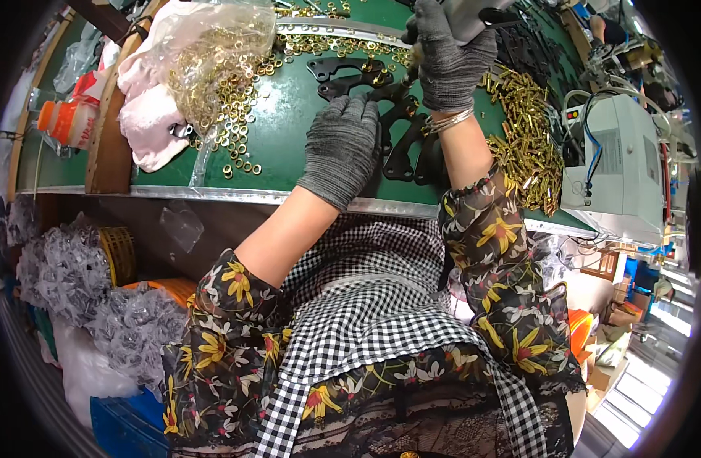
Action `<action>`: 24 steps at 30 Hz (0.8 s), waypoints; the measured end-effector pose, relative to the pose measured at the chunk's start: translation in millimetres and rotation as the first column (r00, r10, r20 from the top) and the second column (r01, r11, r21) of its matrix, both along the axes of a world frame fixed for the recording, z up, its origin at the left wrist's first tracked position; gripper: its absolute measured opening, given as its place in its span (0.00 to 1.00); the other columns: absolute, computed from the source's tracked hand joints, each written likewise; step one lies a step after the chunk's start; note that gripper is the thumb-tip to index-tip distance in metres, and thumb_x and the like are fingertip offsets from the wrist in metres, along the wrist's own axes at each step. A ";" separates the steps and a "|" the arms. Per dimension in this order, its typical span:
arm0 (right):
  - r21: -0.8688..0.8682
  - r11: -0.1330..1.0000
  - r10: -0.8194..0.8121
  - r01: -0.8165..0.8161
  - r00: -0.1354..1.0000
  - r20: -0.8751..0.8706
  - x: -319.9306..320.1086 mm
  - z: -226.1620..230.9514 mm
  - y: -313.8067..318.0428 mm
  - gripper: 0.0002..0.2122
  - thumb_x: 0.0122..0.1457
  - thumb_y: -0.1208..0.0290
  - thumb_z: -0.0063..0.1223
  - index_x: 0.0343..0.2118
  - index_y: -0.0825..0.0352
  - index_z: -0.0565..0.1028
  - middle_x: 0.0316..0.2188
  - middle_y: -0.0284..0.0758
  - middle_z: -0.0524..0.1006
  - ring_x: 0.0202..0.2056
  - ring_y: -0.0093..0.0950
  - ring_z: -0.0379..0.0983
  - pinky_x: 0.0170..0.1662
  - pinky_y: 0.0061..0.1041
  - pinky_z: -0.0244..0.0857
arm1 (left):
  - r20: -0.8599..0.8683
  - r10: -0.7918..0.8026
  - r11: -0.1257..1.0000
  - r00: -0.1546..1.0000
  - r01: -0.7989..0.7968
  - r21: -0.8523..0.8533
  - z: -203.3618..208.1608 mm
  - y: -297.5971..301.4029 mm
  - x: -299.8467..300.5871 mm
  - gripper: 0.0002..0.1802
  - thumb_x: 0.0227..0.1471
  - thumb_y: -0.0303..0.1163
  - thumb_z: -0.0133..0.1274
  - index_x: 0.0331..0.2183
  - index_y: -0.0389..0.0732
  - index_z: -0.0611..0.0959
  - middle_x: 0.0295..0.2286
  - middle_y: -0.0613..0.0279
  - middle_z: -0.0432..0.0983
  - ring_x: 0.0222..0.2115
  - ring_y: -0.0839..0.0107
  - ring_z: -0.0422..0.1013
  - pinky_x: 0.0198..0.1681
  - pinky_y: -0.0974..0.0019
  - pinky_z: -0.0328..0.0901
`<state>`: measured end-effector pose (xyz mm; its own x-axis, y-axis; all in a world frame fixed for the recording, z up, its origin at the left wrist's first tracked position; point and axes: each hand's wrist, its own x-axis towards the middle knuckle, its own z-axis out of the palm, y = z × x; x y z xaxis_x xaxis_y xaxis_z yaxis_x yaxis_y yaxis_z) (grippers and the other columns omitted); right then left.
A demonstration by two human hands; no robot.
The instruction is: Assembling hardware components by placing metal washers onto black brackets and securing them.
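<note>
Green worktop, metal strip along its near edge. Your left hand, in a dark grey ribbed knit glove, lies palm down over the work, fingers together and bent. Its fingertips meet a black curved flat bracket; the fingers hide the contact, so whether they pinch it or just press on it, you cannot tell from here.

Your right hand, gloved alike, is up and to the right of the left, closed around a smooth silver-grey hand-held tool cut off by the top rim of view. Bracelets at that wrist.

The bracket sits at the middle of the worktop, between your hands. More black hooked flat plates lie just right of your left hand, others beyond its fingers.

Left of these: loose brass-coloured rings, scattered, some inside a clear plastic bag. A pale pink cloth lies beside the bag. Right of your right forearm: a heap of brass-coloured threaded pieces, next to a whitish box-shaped machine with blue and black tubing.
</note>
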<state>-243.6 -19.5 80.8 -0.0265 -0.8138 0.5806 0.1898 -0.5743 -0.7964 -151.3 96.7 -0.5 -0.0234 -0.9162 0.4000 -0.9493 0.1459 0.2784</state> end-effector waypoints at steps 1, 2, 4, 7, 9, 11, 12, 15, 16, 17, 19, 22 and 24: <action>-0.018 1.000 0.000 0.000 1.000 0.018 0.5 -1.3 1.2 0.11 0.55 0.78 0.59 0.41 0.65 0.71 0.25 0.26 0.73 0.24 0.18 0.70 0.27 0.20 0.64 | 0.008 -0.011 1.000 1.000 0.011 -0.013 -1.4 -0.2 -1.0 0.20 0.50 0.33 0.49 0.44 0.37 0.78 0.46 0.52 0.73 0.48 0.56 0.68 0.52 0.55 0.63; -0.007 1.000 -0.011 0.011 1.000 0.018 0.1 0.0 5.2 0.12 0.55 0.78 0.59 0.41 0.65 0.71 0.26 0.26 0.73 0.24 0.18 0.70 0.27 0.20 0.64 | 0.016 -0.022 0.999 1.000 0.023 -0.026 -1.9 -0.5 -1.5 0.20 0.50 0.33 0.49 0.44 0.36 0.78 0.46 0.52 0.73 0.48 0.56 0.69 0.52 0.55 0.63; -0.028 0.999 -0.044 0.042 0.997 -0.058 -2.4 -1.5 0.7 0.12 0.55 0.78 0.59 0.41 0.65 0.71 0.26 0.26 0.73 0.24 0.19 0.70 0.27 0.20 0.65 | 0.003 -0.033 0.999 0.999 0.033 -0.020 1.3 -3.5 1.4 0.20 0.49 0.32 0.49 0.44 0.36 0.78 0.46 0.52 0.73 0.48 0.56 0.69 0.52 0.55 0.63; -0.128 0.990 -0.063 0.062 0.998 -0.003 0.5 -7.2 -6.9 0.12 0.56 0.77 0.58 0.42 0.66 0.71 0.28 0.26 0.74 0.24 0.19 0.70 0.27 0.20 0.65 | 0.008 -0.049 0.999 0.999 0.049 -0.021 3.6 -3.5 0.6 0.20 0.49 0.32 0.49 0.44 0.35 0.78 0.47 0.51 0.73 0.48 0.57 0.69 0.52 0.56 0.63; -0.117 0.993 -0.023 0.019 0.999 -0.028 0.9 3.1 -0.9 0.12 0.56 0.76 0.59 0.43 0.65 0.71 0.29 0.28 0.74 0.25 0.19 0.71 0.27 0.20 0.65 | 0.033 -0.006 0.998 0.999 0.005 0.056 4.3 -4.3 0.3 0.19 0.49 0.33 0.49 0.44 0.36 0.78 0.47 0.52 0.73 0.48 0.57 0.68 0.54 0.56 0.62; -0.071 0.996 0.055 -0.055 0.998 0.006 -1.6 27.4 0.3 0.07 0.57 0.73 0.60 0.36 0.67 0.74 0.24 0.28 0.75 0.22 0.18 0.71 0.23 0.19 0.64 | 0.032 -0.008 1.000 0.999 0.009 -0.027 3.5 -4.3 0.9 0.17 0.50 0.33 0.50 0.42 0.37 0.79 0.44 0.53 0.74 0.47 0.56 0.69 0.52 0.56 0.63; -0.070 0.996 0.062 -0.061 0.998 0.011 -2.6 40.6 -0.7 0.07 0.57 0.72 0.60 0.33 0.67 0.74 0.23 0.28 0.76 0.21 0.18 0.71 0.23 0.19 0.64 | 0.025 -0.020 0.995 1.000 0.022 -0.093 2.5 -2.3 0.9 0.15 0.52 0.34 0.50 0.41 0.39 0.80 0.41 0.54 0.76 0.45 0.55 0.70 0.51 0.55 0.63; -0.045 0.986 0.162 -0.160 0.985 0.061 3.7 62.5 3.9 0.07 0.57 0.70 0.60 0.30 0.67 0.74 0.22 0.28 0.76 0.21 0.18 0.71 0.22 0.19 0.64 | -0.086 0.012 0.979 0.996 -0.029 -0.200 11.5 -6.6 8.5 0.14 0.51 0.35 0.51 0.40 0.41 0.81 0.43 0.55 0.76 0.46 0.55 0.69 0.52 0.55 0.63; -0.066 0.992 0.118 -0.109 0.981 0.152 13.0 52.4 -2.5 0.07 0.57 0.70 0.61 0.29 0.66 0.74 0.22 0.28 0.76 0.20 0.18 0.71 0.22 0.19 0.64 | -0.095 0.078 0.968 0.992 -0.098 -0.232 8.6 -12.3 12.5 0.13 0.53 0.36 0.51 0.40 0.44 0.82 0.43 0.56 0.76 0.46 0.55 0.69 0.52 0.55 0.63; -0.108 0.985 0.155 -0.138 0.972 0.175 20.1 44.1 -4.9 0.07 0.57 0.71 0.61 0.32 0.66 0.74 0.22 0.28 0.76 0.20 0.19 0.71 0.23 0.20 0.64 | -0.089 0.092 0.965 0.992 -0.110 -0.236 11.9 -13.0 22.0 0.13 0.53 0.36 0.51 0.40 0.44 0.82 0.43 0.56 0.76 0.46 0.55 0.69 0.52 0.55 0.63; 0.034 0.997 0.068 -0.068 0.998 -0.004 19.2 28.6 -6.9 0.08 0.57 0.74 0.60 0.37 0.67 0.73 0.24 0.28 0.75 0.22 0.19 0.71 0.24 0.20 0.64 | -0.133 0.116 0.993 0.984 -0.114 0.025 12.1 -17.9 33.7 0.12 0.54 0.37 0.51 0.40 0.45 0.82 0.44 0.57 0.76 0.46 0.56 0.69 0.51 0.55 0.63; -0.024 0.998 0.051 -0.051 0.998 0.030 21.2 13.6 -2.5 0.11 0.57 0.77 0.58 0.42 0.66 0.71 0.26 0.28 0.75 0.24 0.19 0.71 0.25 0.19 0.64 | -0.094 0.114 0.993 0.989 -0.112 0.026 6.8 -20.9 27.8 0.12 0.54 0.37 0.51 0.40 0.44 0.82 0.43 0.57 0.76 0.45 0.57 0.69 0.50 0.56 0.65; -0.007 0.999 0.046 -0.046 0.998 0.031 20.2 10.1 -0.8 0.12 0.57 0.77 0.58 0.42 0.66 0.71 0.26 0.28 0.74 0.25 0.19 0.71 0.25 0.19 0.64 | -0.077 0.122 0.992 0.989 -0.119 0.048 10.2 -21.7 26.3 0.12 0.54 0.37 0.52 0.40 0.44 0.82 0.43 0.58 0.76 0.44 0.57 0.70 0.49 0.57 0.65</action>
<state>-223.4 -20.3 90.9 -0.0071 -0.8108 0.5853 0.2408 -0.5695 -0.7860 -125.0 75.0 9.6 0.1188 -0.9270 0.3558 -0.9336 0.0177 0.3578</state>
